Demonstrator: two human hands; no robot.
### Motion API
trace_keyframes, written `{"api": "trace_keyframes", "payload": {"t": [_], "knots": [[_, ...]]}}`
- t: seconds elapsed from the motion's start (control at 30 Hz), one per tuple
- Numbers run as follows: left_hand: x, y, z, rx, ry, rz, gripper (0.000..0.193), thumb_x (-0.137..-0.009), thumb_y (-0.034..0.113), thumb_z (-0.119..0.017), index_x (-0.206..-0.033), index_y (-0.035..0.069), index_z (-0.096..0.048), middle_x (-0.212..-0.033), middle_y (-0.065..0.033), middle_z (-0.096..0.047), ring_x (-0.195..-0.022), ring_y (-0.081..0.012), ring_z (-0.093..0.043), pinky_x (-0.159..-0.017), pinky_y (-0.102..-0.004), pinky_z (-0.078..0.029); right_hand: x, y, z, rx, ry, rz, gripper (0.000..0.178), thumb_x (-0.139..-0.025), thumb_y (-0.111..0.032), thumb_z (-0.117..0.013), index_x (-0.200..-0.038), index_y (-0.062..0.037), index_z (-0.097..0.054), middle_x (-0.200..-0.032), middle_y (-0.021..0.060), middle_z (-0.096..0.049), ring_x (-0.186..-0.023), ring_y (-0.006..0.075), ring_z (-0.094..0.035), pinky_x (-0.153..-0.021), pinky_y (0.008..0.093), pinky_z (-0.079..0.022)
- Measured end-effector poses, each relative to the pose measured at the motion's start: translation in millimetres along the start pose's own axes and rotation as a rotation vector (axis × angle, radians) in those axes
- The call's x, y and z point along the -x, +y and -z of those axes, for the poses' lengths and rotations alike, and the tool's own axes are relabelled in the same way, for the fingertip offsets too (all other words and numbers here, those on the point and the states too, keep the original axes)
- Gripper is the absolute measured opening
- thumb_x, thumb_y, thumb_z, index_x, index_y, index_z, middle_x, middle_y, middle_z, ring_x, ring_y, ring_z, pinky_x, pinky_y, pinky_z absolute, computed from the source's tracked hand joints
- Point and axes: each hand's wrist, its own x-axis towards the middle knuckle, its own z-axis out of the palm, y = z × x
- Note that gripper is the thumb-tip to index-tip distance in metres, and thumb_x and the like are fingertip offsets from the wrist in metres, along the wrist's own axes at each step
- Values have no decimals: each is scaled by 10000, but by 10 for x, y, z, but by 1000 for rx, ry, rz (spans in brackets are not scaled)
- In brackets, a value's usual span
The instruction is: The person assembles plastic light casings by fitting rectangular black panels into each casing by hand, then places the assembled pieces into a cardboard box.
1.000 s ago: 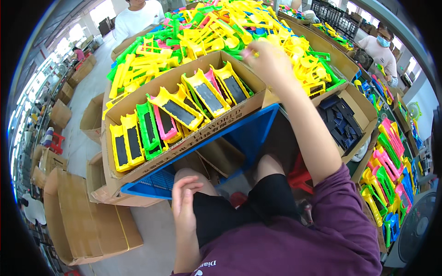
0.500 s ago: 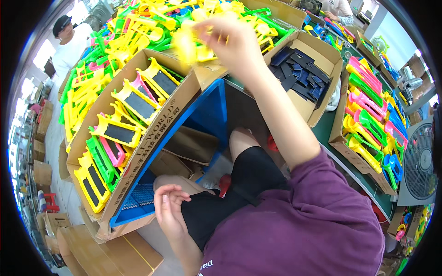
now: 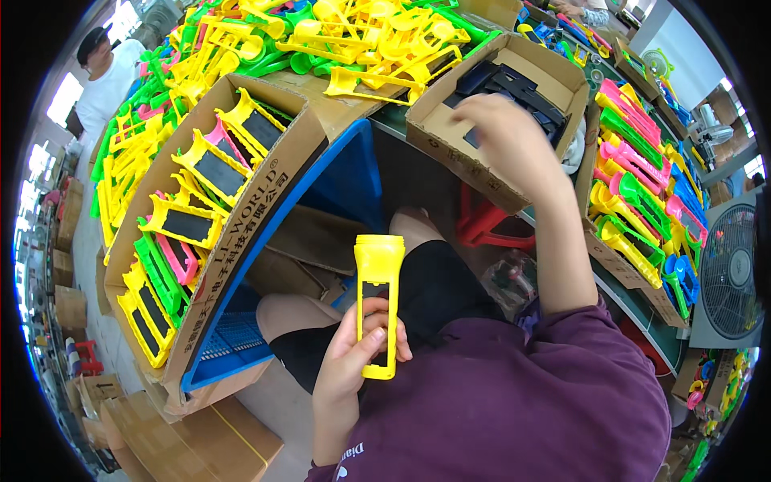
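My left hand (image 3: 353,345) grips a yellow plastic flashlight housing (image 3: 376,265), fingers wrapped round its open frame. The round threaded end points up, and the long window in its body shows my fingers through it. Over a cardboard box (image 3: 450,157) at the upper right, my right hand (image 3: 514,140) is smeared by motion. Its fingers are over the box's near part, and whether they hold anything is not visible. Dark flat panels (image 3: 518,84) lie heaped in that box, partly hidden by the hand.
A heap of yellow, green and pink housings (image 3: 321,36) spreads along the far side. A carton (image 3: 265,189) at left holds housings with dark panels fitted. Another carton (image 3: 634,269) of coloured housings stands at right, beside a grey fan (image 3: 729,273). A person (image 3: 108,76) stands far left.
My right hand has moved from the yellow heap, where it held a blurred yellow part, to the panel box. My left hand, earlier empty, now grips a yellow flashlight housing.
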Motion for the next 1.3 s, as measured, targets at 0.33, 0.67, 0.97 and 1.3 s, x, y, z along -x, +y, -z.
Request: {"api": "trace_keyframes", "payload": {"t": [0.33, 0.67, 0.97, 1.3], "knots": [[30, -8, 92, 67, 9, -57, 307, -864, 192, -439, -1112, 29, -360, -883, -141, -521, -627, -191, -553, -568, -281, -463, 116, 641, -245, 210, -380, -150, 297, -658, -95, -651, -945, -102, -572, -911, 72, -557, -913, 261, -514, -803, 358, -418], [25, -24, 147, 82, 16, -84, 324, -860, 197, -445, -1121, 25, -359, -891, -165, -516, -632, -205, -554, -562, -281, -465, 132, 598, -328, 182, -263, -147, 262, -672, -103, -633, -927, -58, -594, -871, 140, -592, -848, 293, -559, -742, 374, -446], [53, -46, 151, 82, -23, -90, 281, -885, 188, -408, -1116, 34, -366, -901, -120, -527, -655, -162, -563, -593, -265, -475, 102, 578, -492, 524, -466, -27, 133, -743, -119, -494, -829, -48, -568, -811, 142, -600, -738, 303, -592, -634, 382, -476], [89, -97, 198, -32, 344, -362, 311, -930, 306, -281, -910, 33, -429, -962, -121, -460, -657, -157, -560, -485, -241, -485, 80, -68, 71, -365, 354, -451, 203, -812, -143, -556, -947, 8, -568, -838, 83, -604, -737, 155, -587, -667, 267, -471]]}}
